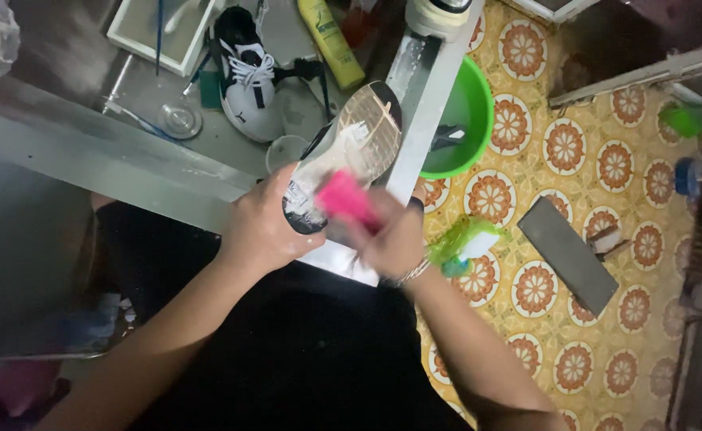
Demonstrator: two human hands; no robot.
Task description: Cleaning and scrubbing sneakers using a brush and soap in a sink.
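Gripping a pink brush (pixel 344 197), the right hand (pixel 395 239) has its fingers closed round the handle and presses the head against the upturned sole of a shoe (pixel 349 152), which is smeared with white foam. Its grip is tight on the brush, though blur hides the exact finger placement. The left hand (pixel 263 227) clasps the heel end of that shoe from the side, thumb and fingers wrapped about it, so the sole faces up and tilts away from the person over the edge of a grey surface (pixel 127 164). A bracelet (pixel 415 273) shows on the right wrist. Just beside the right hand, on the patterned floor (pixel 614 231), lies a green and white brush (pixel 466 243). Beyond it sits a green basin (pixel 470 120) with something dark inside, close against a long metal ledge (pixel 427 88). On the surface farther back rests a second shoe, black and white (pixel 249 76), laces up, with a yellow bottle (pixel 331 40) lying near it and a white tray (pixel 159 32) to the far left corner. A small clear cup (pixel 285 152) stands near the left hand. A dark flat slab (pixel 568 254) lies on the floor well apart to the right.
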